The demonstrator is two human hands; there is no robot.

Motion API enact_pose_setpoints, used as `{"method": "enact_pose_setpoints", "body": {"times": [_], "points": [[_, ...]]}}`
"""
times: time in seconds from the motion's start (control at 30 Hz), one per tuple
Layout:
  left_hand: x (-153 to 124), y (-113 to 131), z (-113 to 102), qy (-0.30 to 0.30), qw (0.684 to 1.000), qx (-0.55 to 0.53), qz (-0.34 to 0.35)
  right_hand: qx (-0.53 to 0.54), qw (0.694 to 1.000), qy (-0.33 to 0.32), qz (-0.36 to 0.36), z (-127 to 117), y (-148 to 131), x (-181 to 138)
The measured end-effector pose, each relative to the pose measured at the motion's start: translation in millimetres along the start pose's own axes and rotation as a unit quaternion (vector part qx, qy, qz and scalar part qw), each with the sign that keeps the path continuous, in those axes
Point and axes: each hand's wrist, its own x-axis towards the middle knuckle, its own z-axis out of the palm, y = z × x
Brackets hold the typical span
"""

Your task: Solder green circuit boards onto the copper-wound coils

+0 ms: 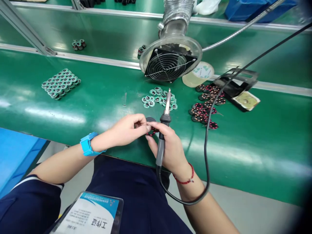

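Observation:
My left hand, with a blue strap on its wrist, has thumb and fingers pinched on a small black ring-shaped part with red coil windings. My right hand grips a soldering iron, its tip pointing up and away from me. The thumb and forefinger of that hand also meet the wound part, which the fingers mostly hide. A dark disc shows just behind the fingertips. Past the iron's tip lies a loose group of small green round boards.
Several similar wound parts lie to the right, near a soldering-iron stand with a sponge. Stacked green boards sit at left. A fume extractor fan hangs above, before a tape roll. The iron's black cable loops past my right forearm.

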Motion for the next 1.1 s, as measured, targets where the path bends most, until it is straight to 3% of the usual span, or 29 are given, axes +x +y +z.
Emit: {"method": "enact_pose_setpoints", "body": {"times": [0.1,0.3,0.5,0.63,0.77,0.9,1.0,1.1], "points": [[5.5,0.9,-2.5,0.019,1.000,-0.008,-0.001,-0.009,1.000,-0.021,0.006,-4.2,1.4,-2.2],[18.4,-2.3,-29.9,0.149,0.984,-0.095,-0.006,0.011,0.998,-0.027,0.049,-16.6,23.7,-2.6],[37.5,-15.1,-45.6,0.107,0.994,0.035,-0.014,0.082,0.990,-0.064,0.093,-3.2,50.2,6.1],[64.5,-24.9,-44.6,0.101,0.983,0.151,-0.004,0.036,0.992,-0.099,0.064,8.8,56.5,6.6],[90.5,-25.1,-36.7,0.107,0.951,0.285,0.056,0.050,0.994,-0.078,0.052,8.0,56.6,2.0],[105.3,-20.2,-27.4,0.095,0.922,0.368,0.073,0.088,0.993,-0.043,0.069,3.1,55.3,-0.8],[108.1,-19.4,-24.8,0.082,0.912,0.395,0.076,0.088,0.993,-0.026,0.072,1.1,54.9,-0.9],[105.6,-19.8,-26.4,0.117,0.920,0.364,0.087,0.087,0.993,-0.014,0.074,0.6,55.8,-1.0]]}}
